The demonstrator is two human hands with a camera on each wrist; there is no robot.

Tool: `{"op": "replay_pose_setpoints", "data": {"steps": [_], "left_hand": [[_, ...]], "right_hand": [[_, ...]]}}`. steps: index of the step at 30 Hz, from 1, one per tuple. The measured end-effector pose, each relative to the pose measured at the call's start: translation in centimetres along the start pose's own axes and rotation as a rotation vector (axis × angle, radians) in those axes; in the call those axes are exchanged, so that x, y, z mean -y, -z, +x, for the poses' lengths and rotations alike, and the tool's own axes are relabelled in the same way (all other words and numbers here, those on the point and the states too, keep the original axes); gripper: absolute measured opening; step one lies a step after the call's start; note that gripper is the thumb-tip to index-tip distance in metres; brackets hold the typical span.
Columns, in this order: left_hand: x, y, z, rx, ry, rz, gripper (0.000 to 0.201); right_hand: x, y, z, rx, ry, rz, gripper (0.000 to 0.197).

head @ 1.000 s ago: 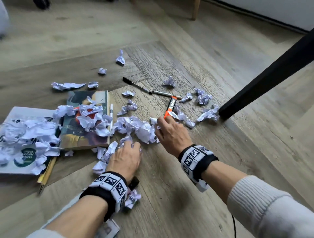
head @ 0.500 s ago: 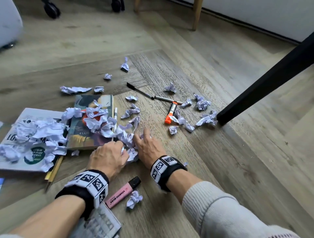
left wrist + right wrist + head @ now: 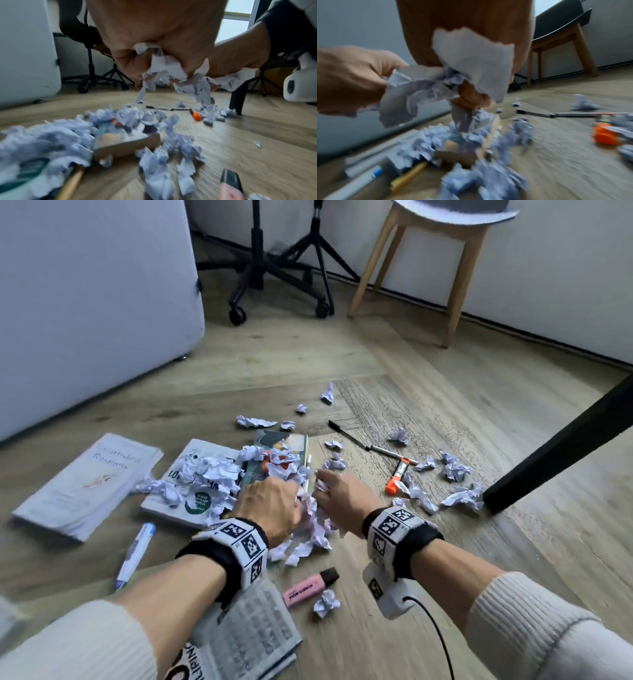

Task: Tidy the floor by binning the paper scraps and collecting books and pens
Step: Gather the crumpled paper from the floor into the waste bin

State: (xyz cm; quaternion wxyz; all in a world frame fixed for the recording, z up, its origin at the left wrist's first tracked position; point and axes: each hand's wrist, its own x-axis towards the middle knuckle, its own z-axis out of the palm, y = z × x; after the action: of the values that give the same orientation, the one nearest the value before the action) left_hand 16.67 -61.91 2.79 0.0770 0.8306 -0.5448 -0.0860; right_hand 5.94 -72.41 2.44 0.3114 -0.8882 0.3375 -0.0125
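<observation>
Crumpled white paper scraps [image 3: 219, 474] litter the wooden floor and cover two books [image 3: 191, 505] [image 3: 286, 440]. My left hand [image 3: 274, 505] and right hand [image 3: 337, 494] are pressed close together above the floor, each gripping part of one bunch of scraps [image 3: 313, 529] that hangs down between them. In the left wrist view the fingers curl round the paper [image 3: 164, 65]; the right wrist view shows paper [image 3: 471, 65] in that palm. A third white book [image 3: 85, 484] lies at the left. Pens lie around: blue-white pen [image 3: 135, 556], pink highlighter [image 3: 310, 587], orange marker [image 3: 397, 477], black pen [image 3: 346, 434].
A magazine [image 3: 246, 635] lies under my left forearm. A black table leg [image 3: 561, 446] slants at the right, with scraps at its foot. Behind stand a white cabinet [image 3: 92, 302], an office chair base [image 3: 274, 278] and a wooden stool [image 3: 445, 285].
The right hand swept from the orange marker toward the left hand. Both hands closed on the gathered scraps and lifted the bunch off the floor. The head view rose.
</observation>
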Motion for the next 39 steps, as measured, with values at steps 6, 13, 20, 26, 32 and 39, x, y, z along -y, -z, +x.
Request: {"op": "replay_pose_setpoints", "data": {"steps": [6, 13, 20, 26, 32, 39], "left_hand": [[7.2, 8.5, -7.4, -0.142, 0.361, -0.103, 0.019], [16.8, 12.8, -24.2, -0.280, 0.781, 0.029, 0.026], [17.6, 14.9, -42.7, -0.251, 1.160, 0.100, 0.039], [15.1, 19.7, -55.3, -0.423, 1.383, 0.129, 0.036], [13.3, 18.4, -65.8, -0.649, 1.753, 0.072, 0.041], [11.0, 13.6, -70.3, -1.110, 2.029, -1.082, 0.082]], "right_hand": [[13.1, -1.5, 1.5, 0.024, 0.234, 0.092, 0.011], [28.6, -8.9, -1.8, 0.248, 0.572, 0.157, 0.013], [39.2, -16.9, -10.7, 0.595, 0.825, 0.148, 0.015], [47.7, -19.7, -20.8, 0.797, 1.081, 0.174, 0.014], [53.4, -23.8, -32.4, 0.857, 1.267, 0.327, 0.017], [52.7, -29.2, -40.3, 0.882, 1.404, -0.144, 0.056]]}}
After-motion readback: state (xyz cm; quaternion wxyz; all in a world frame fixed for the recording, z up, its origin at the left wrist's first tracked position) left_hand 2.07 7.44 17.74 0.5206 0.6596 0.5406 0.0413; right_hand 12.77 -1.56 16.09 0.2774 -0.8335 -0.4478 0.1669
